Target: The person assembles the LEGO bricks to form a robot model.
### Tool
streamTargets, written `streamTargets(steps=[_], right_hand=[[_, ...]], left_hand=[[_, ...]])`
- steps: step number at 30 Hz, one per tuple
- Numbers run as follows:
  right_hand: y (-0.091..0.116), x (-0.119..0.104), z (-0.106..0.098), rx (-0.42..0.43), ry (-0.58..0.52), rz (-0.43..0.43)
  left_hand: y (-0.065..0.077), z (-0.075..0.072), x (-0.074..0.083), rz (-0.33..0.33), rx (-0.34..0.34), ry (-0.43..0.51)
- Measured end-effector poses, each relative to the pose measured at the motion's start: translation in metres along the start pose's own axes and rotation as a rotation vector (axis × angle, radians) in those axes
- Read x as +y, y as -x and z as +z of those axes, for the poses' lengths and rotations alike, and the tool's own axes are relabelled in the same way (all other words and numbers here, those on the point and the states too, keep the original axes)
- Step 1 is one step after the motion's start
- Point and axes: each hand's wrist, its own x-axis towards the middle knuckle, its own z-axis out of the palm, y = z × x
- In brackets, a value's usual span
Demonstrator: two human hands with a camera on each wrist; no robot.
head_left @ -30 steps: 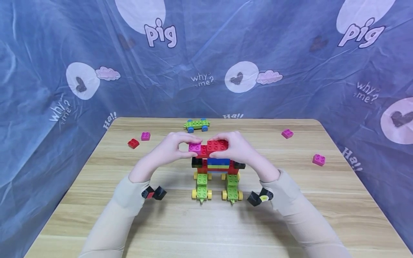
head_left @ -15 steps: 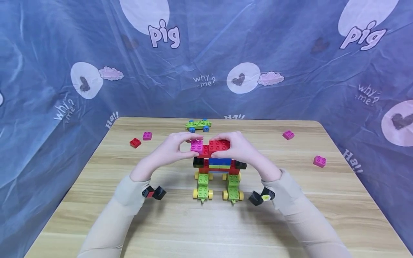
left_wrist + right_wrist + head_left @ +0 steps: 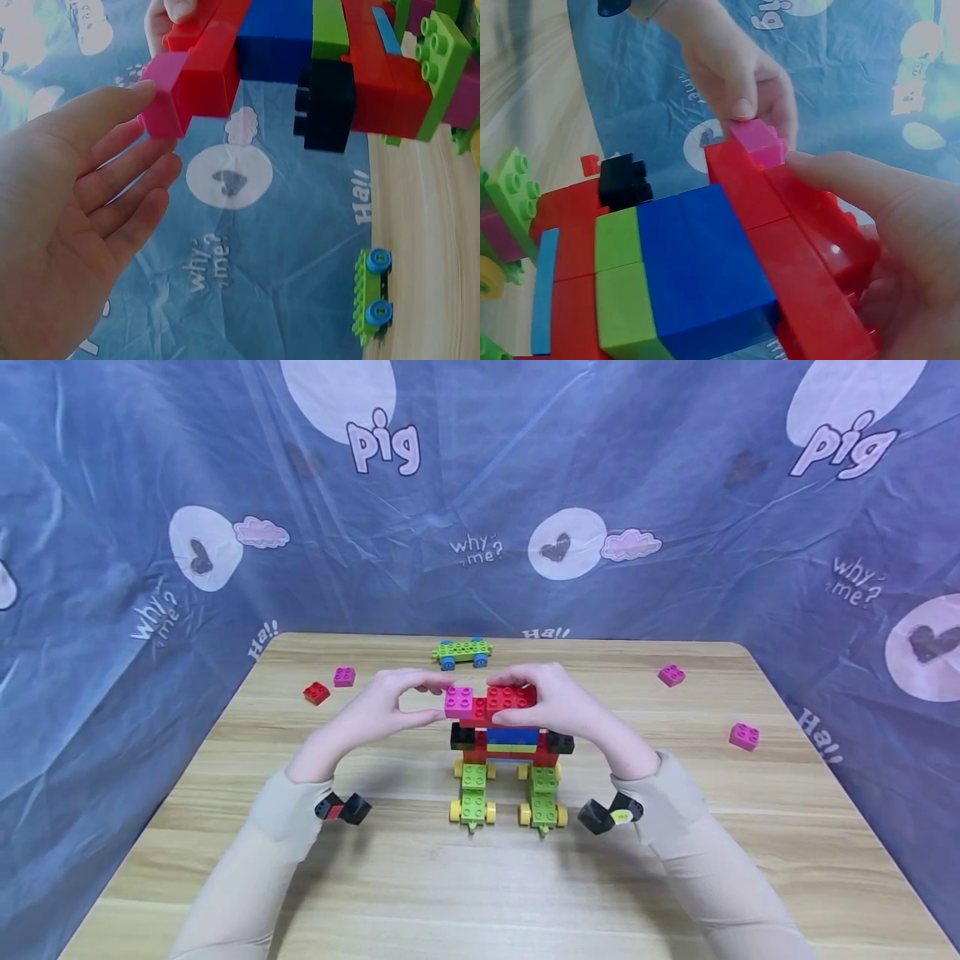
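Observation:
A toy figure of building bricks stands mid-table on green wheeled bases (image 3: 473,797), with black bricks (image 3: 328,105) at its sides and a blue block (image 3: 705,270) in its body. At the top left corner sits a pink brick (image 3: 458,702), on a red row. Beside it my left hand (image 3: 378,703) has thumb and fingers spread apart, the fingertips close to the brick; whether the thumb touches it I cannot tell. My right hand (image 3: 551,700) grips a red brick (image 3: 506,697) on the same row, thumb in front and fingers behind, partly hidden.
A green wheeled base with blue wheels (image 3: 462,653) lies at the back edge. Loose on the left are a red brick (image 3: 317,693) and a pink one. Two more pink bricks, one of them a nearer brick (image 3: 744,737), lie on the right. Blue printed cloth surrounds the table.
My left hand has loosened from the pink brick and drawn slightly left, leaving the brick on top of the red row. The right hand keeps its hold on the red brick.

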Motion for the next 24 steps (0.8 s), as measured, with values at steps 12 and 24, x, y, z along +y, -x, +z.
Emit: streamTargets(steps=[12, 24], right_hand=[[-0.010, -0.012, 0.002, 0.070, -0.111, -0.017], [-0.019, -0.014, 0.015, 0.065, -0.030, -0.011]], left_hand=[[0.016, -0.019, -0.048, -0.130, 0.120, -0.039], [0.039, -0.031, -0.122, -0.311, 0.307, -0.065]])
